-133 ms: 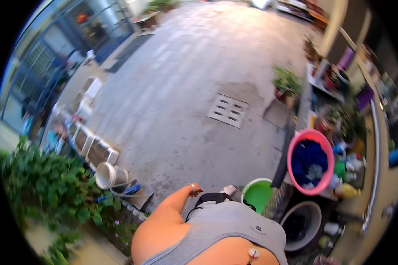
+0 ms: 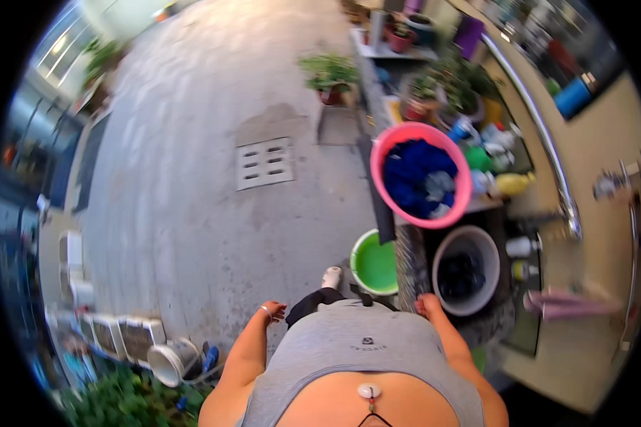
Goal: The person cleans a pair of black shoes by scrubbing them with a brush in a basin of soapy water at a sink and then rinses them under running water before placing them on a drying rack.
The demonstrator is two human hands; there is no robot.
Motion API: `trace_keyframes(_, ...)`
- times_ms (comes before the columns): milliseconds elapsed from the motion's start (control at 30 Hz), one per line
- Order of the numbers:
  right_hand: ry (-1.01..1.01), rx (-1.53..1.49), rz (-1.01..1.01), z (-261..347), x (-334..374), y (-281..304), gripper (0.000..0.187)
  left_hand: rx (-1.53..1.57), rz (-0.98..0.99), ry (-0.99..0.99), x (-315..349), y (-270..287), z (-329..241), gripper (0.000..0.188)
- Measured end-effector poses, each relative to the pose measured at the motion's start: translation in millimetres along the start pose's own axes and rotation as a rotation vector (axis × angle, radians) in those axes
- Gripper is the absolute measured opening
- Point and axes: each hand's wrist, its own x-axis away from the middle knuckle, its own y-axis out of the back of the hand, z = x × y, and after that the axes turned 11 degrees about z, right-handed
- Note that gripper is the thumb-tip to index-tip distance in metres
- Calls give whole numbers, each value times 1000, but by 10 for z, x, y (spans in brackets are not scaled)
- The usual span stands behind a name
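Note:
My left hand (image 2: 275,311), with a bracelet at the wrist, hangs beside my dark shorts. Its fingers are loosely apart and it holds nothing. My right hand (image 2: 427,304) is by the stone ledge of the wash area, close to the rim of a pale basin (image 2: 496,260) with dark, wet-looking contents. Its fingers look curled in, with nothing visible in them; whether it touches the ledge I cannot tell. Beyond that, a pink basin (image 2: 466,186) holds dark blue cloth (image 2: 417,171) and a greyish piece. On the ground in front stands a green basin (image 2: 372,265).
Several bottles (image 2: 511,185) crowd the shelf right of the pink basin. A potted plant (image 2: 329,73) stands farther off, near a slotted drain cover (image 2: 265,164). At the lower left are a white bucket (image 2: 167,364), planter boxes (image 2: 141,338) and leafy plants (image 2: 121,398).
My view has swung to the right, so the basins and drain cover sit farther left. My right arm and hand have come into view by the ledge; my left hand still hangs.

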Motion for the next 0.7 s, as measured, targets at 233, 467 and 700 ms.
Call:
trace_keyframes(233,103,-67,-88,17,333,-463,14,-296,22,170,-385,809,68,32)
trace_keyframes(467,72,-272,-320,-665,949,22,13,-620,-62,298,-289,211,-1484,32)
trace_keyframes(700,145,-324,-492,-883,571,622,16,-1527,276,-268,-641,-1064,-2521,29)
